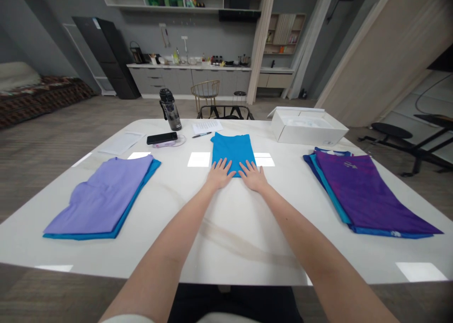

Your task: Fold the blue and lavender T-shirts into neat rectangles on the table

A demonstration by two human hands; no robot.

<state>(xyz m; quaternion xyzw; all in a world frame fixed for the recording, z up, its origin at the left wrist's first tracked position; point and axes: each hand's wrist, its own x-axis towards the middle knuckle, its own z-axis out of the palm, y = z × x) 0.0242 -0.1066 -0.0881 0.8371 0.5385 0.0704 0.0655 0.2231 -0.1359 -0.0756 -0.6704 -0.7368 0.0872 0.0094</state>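
A folded blue T-shirt (232,148) lies flat in the middle of the white table (233,224). On its near left corner rests my left hand (220,173), palm down with the fingers spread. My right hand (254,175) presses flat on the near right corner, its fingers spread as well. Neither hand grips the cloth. To the left lies a stack with a lavender shirt (106,191) on top of a blue one (136,193). At the right, a purple shirt (364,191) tops a stack of several blue and teal shirts.
Along the table's far side stand a dark water bottle (171,110), a black phone (162,138), a pen (201,135) and a paper sheet (208,126). Another sheet (122,143) lies further left. A white box (300,132) with its lid raised sits at the back right.
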